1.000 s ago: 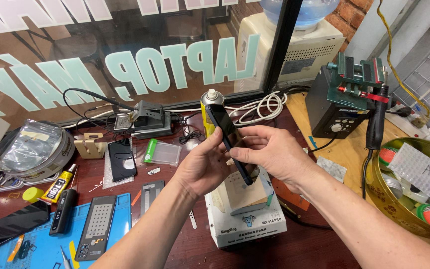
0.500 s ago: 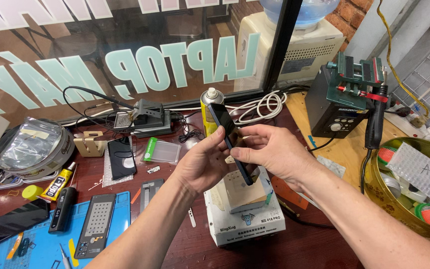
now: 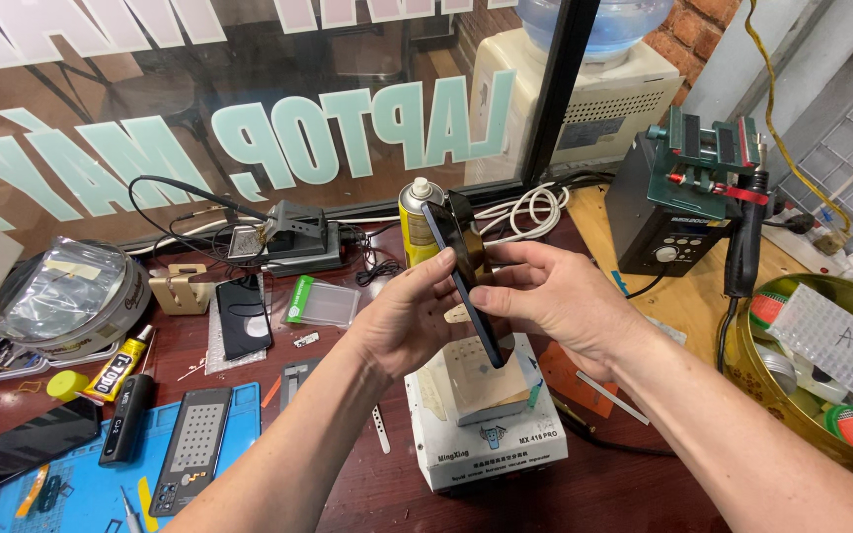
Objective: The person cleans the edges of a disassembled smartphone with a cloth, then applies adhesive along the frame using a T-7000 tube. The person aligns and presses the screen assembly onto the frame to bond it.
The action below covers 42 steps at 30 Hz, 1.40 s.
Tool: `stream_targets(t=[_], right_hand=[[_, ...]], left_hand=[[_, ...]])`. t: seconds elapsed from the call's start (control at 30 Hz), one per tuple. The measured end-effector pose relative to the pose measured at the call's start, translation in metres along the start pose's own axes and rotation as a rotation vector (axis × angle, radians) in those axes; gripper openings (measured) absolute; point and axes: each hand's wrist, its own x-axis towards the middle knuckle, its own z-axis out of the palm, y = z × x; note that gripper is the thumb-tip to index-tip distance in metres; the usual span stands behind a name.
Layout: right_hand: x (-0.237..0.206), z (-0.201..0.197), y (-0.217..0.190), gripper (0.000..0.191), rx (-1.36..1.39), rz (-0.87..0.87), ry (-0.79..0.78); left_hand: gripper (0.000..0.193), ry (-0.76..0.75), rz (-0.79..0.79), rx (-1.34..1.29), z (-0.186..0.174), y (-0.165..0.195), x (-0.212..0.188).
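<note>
Little has shifted: both hands hold the dark phone (image 3: 463,276) edge-on, left hand (image 3: 409,318) and right hand (image 3: 545,296) clasping its edges above the white heating station (image 3: 486,434) (thin, stiff, probably fragile).

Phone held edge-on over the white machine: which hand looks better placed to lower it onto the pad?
Probably the right hand: it wraps the phone mid-body, above the machine. The left hand only pinches its edge.

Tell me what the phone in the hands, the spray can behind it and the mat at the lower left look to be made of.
Phone: dark glossy edge, probably glass on a metal or plastic frame. Spray can: yellow painted metal, judging by its rigid cylinder and pale plastic nozzle. Mat: matte blue, likely silicone or rubber, with moulded recesses.
</note>
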Motion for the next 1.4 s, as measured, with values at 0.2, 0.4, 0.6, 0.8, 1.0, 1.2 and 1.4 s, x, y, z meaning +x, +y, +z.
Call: stream_targets(t=[0.2,0.4,0.6,0.8,1.0,1.2,1.4], right_hand=[[0.001,-0.001,-0.001,0.064,-0.053,0.011,0.022],[0.003,-0.003,0.0,0.065,-0.076,-0.014,0.034],[0.005,-0.005,0.003,0.064,-0.036,-0.007,-0.028],[0.006,-0.005,0.007,0.061,-0.057,-0.028,-0.038],[0.007,-0.004,0.008,0.06,-0.037,-0.006,-0.051],[0.006,-0.004,0.008,0.064,-0.071,0.013,-0.072],[0.005,-0.005,0.008,0.068,-0.11,0.002,-0.084]], left_hand=[[0.05,-0.003,0.011,0.042,-0.001,0.002,0.001],[0.052,-0.017,0.009,0.037,-0.003,0.003,0.002],[0.05,-0.029,0.002,0.036,-0.006,0.002,0.004],[0.053,-0.05,-0.019,0.032,-0.004,0.002,0.001],[0.051,-0.054,-0.017,0.007,-0.005,0.001,0.0],[0.05,-0.047,-0.038,0.016,-0.004,0.0,0.0],[0.042,-0.045,-0.037,-0.008,-0.011,-0.005,0.002]])
